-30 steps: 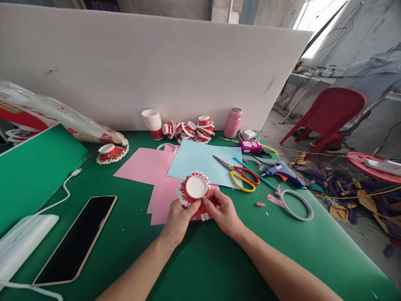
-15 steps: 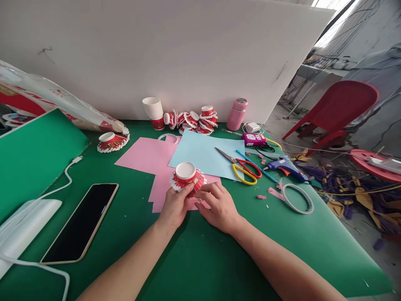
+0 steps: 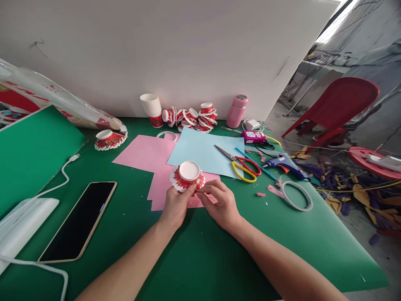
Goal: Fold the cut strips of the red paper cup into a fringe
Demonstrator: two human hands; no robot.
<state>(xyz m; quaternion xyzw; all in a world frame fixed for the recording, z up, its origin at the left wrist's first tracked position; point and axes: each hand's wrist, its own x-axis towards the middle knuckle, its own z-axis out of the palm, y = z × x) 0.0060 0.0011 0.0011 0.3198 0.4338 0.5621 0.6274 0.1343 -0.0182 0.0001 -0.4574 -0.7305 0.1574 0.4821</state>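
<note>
A red and white paper cup (image 3: 189, 171), bottom up and with its side cut into splayed, folded strips, is held above the paper sheets. My left hand (image 3: 177, 207) grips its near left edge, thumb on top. The fingers of my right hand (image 3: 221, 202) are pinched together at the cup's near right edge, on one of the strips. Beneath lie pink sheets (image 3: 159, 204) and a light blue sheet (image 3: 200, 152). Scissors (image 3: 241, 165) with red and yellow handles rest on the blue sheet's right side.
Similar cut cups (image 3: 189, 117) are piled by the wall beside stacked paper cups (image 3: 152, 108) and a pink bottle (image 3: 237, 110). Another cut cup (image 3: 109, 140) sits at left. A phone (image 3: 79, 219) lies at left; a glue gun (image 3: 286, 165) and tape roll (image 3: 296, 195) at right.
The cup has tipped so its round base faces me more. My right fingers have closed from a looser pose into a pinch at its edge. The view has shifted slightly.
</note>
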